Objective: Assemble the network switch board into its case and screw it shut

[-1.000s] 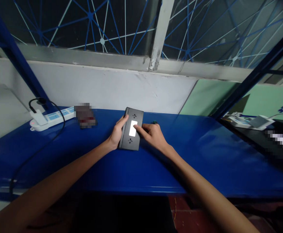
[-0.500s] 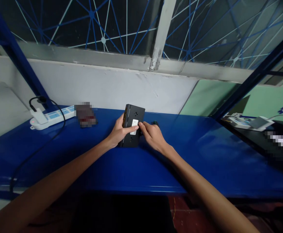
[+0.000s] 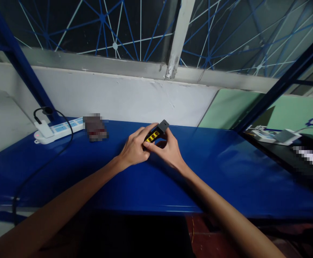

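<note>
Network switch [image 3: 156, 134], black-cased, sits between the two hands, over the back half of the blue table [image 3: 215, 172] and in front of the white wall [image 3: 105, 95]; whether its underside meets the tabletop cannot be told. Off to the left, well apart from the hands, lies a white power strip [image 3: 58, 131], with a pixelated item [image 3: 95, 127] just beside its right end. Both hands hold the switch, so neither arm has a gap to cross: the left hand [image 3: 135, 147] curls around its far-left side, fingers stretched along it, while the right hand [image 3: 168, 147] forms a loose arch, fingertips by the far-right end and thumb reaching across to the near end. Its long axis runs slantwise, from near left to far right, and the body is tipped onto an edge; that tilt seems the relation any further handling turns on. The grey end face [image 3: 164, 125] points away to the right, and the yellow ports [image 3: 153, 137] look back at the wearer, the lowest beside the right thumb.
</note>
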### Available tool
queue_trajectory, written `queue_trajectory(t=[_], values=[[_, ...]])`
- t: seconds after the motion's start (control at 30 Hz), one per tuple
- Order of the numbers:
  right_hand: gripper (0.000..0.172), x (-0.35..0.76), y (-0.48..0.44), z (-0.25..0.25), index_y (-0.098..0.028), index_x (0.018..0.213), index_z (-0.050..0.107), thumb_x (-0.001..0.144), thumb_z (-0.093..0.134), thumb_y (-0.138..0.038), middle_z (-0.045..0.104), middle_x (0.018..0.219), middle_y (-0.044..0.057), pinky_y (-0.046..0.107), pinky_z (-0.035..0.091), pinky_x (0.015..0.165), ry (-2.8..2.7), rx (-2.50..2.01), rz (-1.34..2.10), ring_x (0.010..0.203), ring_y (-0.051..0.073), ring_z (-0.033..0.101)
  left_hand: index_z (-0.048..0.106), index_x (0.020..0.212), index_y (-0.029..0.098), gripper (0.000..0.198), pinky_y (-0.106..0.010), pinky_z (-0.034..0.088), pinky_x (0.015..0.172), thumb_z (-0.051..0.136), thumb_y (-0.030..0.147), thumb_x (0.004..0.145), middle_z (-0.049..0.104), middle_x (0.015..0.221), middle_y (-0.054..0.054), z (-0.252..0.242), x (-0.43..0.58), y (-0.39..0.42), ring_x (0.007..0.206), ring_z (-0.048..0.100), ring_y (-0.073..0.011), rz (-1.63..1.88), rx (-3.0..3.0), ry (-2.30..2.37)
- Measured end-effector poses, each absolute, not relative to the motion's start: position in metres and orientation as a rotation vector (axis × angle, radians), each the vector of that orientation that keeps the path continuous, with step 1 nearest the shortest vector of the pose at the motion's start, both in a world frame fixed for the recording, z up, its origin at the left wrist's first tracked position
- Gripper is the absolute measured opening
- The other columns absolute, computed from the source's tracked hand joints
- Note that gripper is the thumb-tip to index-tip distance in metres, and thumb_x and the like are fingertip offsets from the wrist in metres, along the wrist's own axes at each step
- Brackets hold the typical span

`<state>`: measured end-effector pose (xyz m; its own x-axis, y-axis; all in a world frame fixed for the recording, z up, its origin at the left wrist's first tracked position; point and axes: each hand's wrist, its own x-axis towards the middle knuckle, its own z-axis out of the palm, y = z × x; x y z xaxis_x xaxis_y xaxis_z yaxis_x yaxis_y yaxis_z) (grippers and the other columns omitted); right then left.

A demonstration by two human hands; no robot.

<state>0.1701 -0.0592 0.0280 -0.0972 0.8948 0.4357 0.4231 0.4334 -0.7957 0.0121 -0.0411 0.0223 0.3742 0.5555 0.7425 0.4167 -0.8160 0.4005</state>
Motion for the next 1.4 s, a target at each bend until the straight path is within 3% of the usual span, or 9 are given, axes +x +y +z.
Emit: queue_trajectory(t=[0.3,0.53,0.67,0.93,1.03,1.1,1.2,1.3,1.4], values=[[0.051,0.174,-0.058,0.029,-0.021,0.099,0.054,0.065,0.079,-0.050,0.065,0.087,0.003,0.032,0.050,0.055,-1.715,-1.094,0.549,0.062,0.016,0.061,0.042,0.138,0.018,0.061,-0.039,0.051,0.096,0.058,0.013,0.079,0.060,0.126,-0.013,0.021,0.012,-0.039,0.111,0.061,-0.0251,1.408,2.468,0.797],[0.034,0.190,-0.053,0.045,-0.023,0.097,0.052,0.083,0.065,-0.052,0.056,0.060,-0.006,0.023,0.037,0.038,-1.546,-0.926,0.843,0.039,0.008,0.047,0.056,0.115,0.012,0.044,-0.033,0.056,0.067,0.069,0.029,0.076,0.069,0.087,-0.007,0.041,-0.002,-0.036,0.073,0.068,-0.0210,1.001,2.023,0.804],[0.035,0.193,-0.051,0.050,-0.021,0.079,0.051,0.083,0.064,-0.054,0.052,0.046,-0.006,0.020,0.028,0.033,-1.568,-0.996,1.046,0.033,0.007,0.043,0.054,0.113,0.012,0.049,-0.036,0.057,0.058,0.073,0.032,0.073,0.069,0.087,-0.010,0.046,-0.011,-0.033,0.062,0.069,-0.0226,0.679,1.659,0.699],[0.041,0.190,-0.043,0.031,-0.023,0.074,0.044,0.086,0.056,-0.061,0.054,0.044,-0.005,0.021,0.026,0.030,-1.467,-1.065,1.048,0.028,0.010,0.044,0.039,0.144,0.024,0.088,-0.048,0.050,0.090,0.074,0.054,0.070,0.062,0.125,-0.015,0.043,-0.014,-0.023,0.112,0.061,-0.0353,0.918,2.408,1.120],[0.041,0.183,-0.044,0.027,-0.025,0.075,0.041,0.087,0.054,-0.061,0.053,0.043,-0.006,0.022,0.026,0.030,-1.447,-1.067,1.096,0.029,0.011,0.044,0.032,0.148,0.022,0.100,-0.047,0.051,0.083,0.074,0.060,0.066,0.059,0.129,-0.018,0.038,-0.005,-0.030,0.109,0.061,-0.0394,0.816,2.674,1.384],[0.042,0.181,-0.045,0.027,-0.025,0.074,0.040,0.088,0.049,-0.063,0.054,0.046,-0.005,0.024,0.029,0.033,-1.479,-1.079,1.103,0.031,0.012,0.045,0.031,0.148,0.021,0.091,-0.042,0.051,0.079,0.071,0.050,0.071,0.062,0.124,-0.016,0.036,-0.002,-0.033,0.103,0.064,-0.0357,0.826,2.714,1.480],[0.051,0.188,-0.041,0.028,-0.023,0.068,0.046,0.092,0.034,-0.066,0.057,0.055,0.000,0.027,0.037,0.044,-1.631,-1.139,0.826,0.041,0.013,0.049,0.036,0.144,0.022,0.086,-0.042,0.051,0.077,0.071,0.046,0.070,0.063,0.124,-0.015,0.037,-0.008,-0.028,0.100,0.065,-0.0347,0.785,2.702,1.488],[0.048,0.212,-0.028,0.029,-0.022,0.072,0.056,0.088,0.045,-0.065,0.060,0.063,0.003,0.030,0.039,0.058,-1.708,-1.402,0.111,0.059,0.017,0.056,0.042,0.140,0.024,0.084,-0.043,0.050,0.075,0.073,0.046,0.065,0.066,0.120,-0.014,0.039,-0.021,-0.017,0.097,0.066,-0.0366,0.592,2.690,1.517],[0.048,0.241,-0.011,0.024,-0.021,0.077,0.062,0.085,0.048,-0.066,0.066,0.070,0.007,0.032,0.039,0.060,-1.699,-1.758,-0.064,0.066,0.021,0.059,0.043,0.141,0.021,0.089,-0.043,0.049,0.073,0.075,0.047,0.062,0.067,0.116,-0.016,0.040,-0.033,-0.008,0.097,0.065,-0.0386,0.380,2.641,1.521]])
